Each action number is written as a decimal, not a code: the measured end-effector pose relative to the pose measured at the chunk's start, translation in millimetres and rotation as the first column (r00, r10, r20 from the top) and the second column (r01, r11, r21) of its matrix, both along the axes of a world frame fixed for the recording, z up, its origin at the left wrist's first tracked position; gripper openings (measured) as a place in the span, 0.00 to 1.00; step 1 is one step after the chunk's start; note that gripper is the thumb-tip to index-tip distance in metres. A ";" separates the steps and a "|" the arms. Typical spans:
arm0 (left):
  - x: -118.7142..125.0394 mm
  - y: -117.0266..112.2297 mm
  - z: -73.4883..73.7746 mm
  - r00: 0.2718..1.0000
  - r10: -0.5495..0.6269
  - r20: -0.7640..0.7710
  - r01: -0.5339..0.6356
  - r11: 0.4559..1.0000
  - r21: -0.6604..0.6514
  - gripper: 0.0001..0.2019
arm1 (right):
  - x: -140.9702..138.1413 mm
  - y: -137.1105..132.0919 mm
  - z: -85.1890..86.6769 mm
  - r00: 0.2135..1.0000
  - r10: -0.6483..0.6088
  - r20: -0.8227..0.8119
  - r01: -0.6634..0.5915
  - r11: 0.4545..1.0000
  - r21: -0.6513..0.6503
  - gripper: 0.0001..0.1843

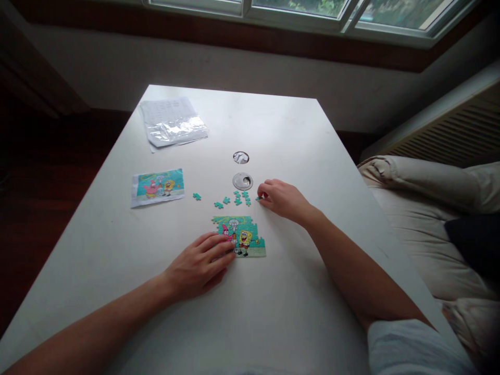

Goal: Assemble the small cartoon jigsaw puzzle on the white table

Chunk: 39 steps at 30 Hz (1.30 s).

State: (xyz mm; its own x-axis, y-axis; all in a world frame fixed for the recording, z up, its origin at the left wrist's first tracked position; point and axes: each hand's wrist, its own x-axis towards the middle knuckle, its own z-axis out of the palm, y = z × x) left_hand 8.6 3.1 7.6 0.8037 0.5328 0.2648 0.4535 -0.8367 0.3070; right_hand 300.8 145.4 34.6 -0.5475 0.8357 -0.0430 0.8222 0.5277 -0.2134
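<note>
Table (312, 302): white, bearing the puzzle (245, 237) and the things around it.
Plastic packet (175, 125): shiny, far beyond the puzzle, to its left.
Left hand (203, 260): open, palm down, fingers slightly apart, resting over the puzzle's lower-left part without gripping.
Right hand (279, 198): beyond the puzzle's upper-right corner, thumb and forefinger pinched on teal piece (258, 198).
Picture sheet (158, 186): same cartoon figures, left of the puzzle.
Puzzle: mostly joined, stepped at upper right.
Metal disc (238, 181): behind the puzzle.
Loose pieces (226, 200): scattered just beyond the puzzle.
</note>
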 end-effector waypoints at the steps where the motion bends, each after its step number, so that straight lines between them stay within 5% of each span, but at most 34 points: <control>1: -0.3 0.0 -0.6 1.000 0.000 -0.002 0.000 1.000 -0.001 0.18 | -0.7 0.2 -0.1 1.000 -0.002 -0.012 0.002 1.000 -0.010 0.02; 23: 0.3 0.4 1.7 0.998 -0.038 0.040 0.039 0.999 -0.019 0.17 | -10.7 -4.5 3.3 0.964 0.171 -0.203 -0.207 0.964 -0.170 0.06; 29: -0.1 1.6 3.5 0.999 -0.013 0.045 0.015 0.999 -0.037 0.17 | -19.3 -8.6 3.3 0.872 0.112 -0.476 -0.253 0.936 -0.244 0.04; 34: -2.5 4.9 3.7 0.974 0.167 0.150 -0.152 0.982 -0.110 0.17 | -31.8 -14.9 -8.2 0.744 -0.055 -0.666 -0.240 0.908 -0.343 0.07; 39: -6.0 10.6 6.0 0.833 0.481 0.272 -0.394 0.862 -0.320 0.12 | -51.0 -31.3 -15.2 0.673 -0.095 -0.734 -0.320 0.857 -0.404 0.09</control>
